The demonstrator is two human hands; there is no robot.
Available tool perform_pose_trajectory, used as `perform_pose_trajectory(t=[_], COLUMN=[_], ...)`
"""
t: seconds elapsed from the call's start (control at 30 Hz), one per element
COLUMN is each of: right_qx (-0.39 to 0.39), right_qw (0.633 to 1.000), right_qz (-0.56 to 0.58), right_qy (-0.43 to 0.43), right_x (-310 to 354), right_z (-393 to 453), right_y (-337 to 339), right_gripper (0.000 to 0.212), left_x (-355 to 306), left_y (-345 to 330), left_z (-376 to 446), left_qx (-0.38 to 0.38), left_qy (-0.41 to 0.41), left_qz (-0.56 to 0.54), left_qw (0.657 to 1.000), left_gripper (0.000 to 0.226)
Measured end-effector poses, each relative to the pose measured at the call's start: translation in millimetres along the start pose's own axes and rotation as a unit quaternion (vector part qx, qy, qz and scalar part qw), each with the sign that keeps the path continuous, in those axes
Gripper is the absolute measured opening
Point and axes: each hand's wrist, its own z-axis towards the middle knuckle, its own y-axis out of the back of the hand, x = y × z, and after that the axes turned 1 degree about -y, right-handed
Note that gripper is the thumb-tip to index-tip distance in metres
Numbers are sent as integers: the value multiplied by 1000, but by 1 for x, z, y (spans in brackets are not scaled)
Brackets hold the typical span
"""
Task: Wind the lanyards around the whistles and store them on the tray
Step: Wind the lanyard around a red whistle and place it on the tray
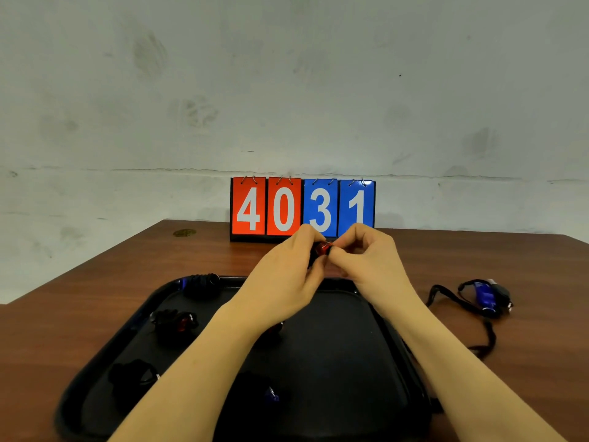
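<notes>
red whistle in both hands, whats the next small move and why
Probably finish tucking the lanyard end, then lower it onto the tray. The left hand and right hand both pinch the red whistle above the tray's far edge; its lanyard looks mostly wound already.

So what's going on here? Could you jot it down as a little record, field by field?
hands: left hand and right hand both pinch a red whistle above the tray
tray: black, holds several wound whistles
table: blue whistle, lanyard loose, right of tray
behind: scoreboard reads 4031
</notes>
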Motion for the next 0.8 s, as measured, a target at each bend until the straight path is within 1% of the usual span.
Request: perform_pose_trajectory(t=[0.1,0.2,0.33,0.5,0.6,0.7,0.8], right_qx=[-5,31,58,44,33,-9,-11], right_qw=[1000,998,995,996,997,1000,999], right_qz=[13,62,83,76,72,7,-7], right_qy=[-6,-5,-2,-10,-16,9,32], right_x=[1,4,3,3,2,-1,0], right_z=[-1,-2,-2,-1,-1,-1,-2], right_y=[-1,4,7,4,2,0,-2], right_gripper=[18,14,12,11,12,12,15], left_x=[-1,-1,-1,0,-1,-2,-2], left_y=[0,2,3,2,1,0,1], left_z=[0,0,1,2,1,0,1], left_qx=[-10,-24,-24,-17,-18,-2,6], left_qy=[-6,-1,17,7,3,-2,7], left_qz=[39,55,70,97,91,74,49], left_qw=[999,998,997,995,996,997,999], left_gripper=[20,19,23,27,28,30,32])
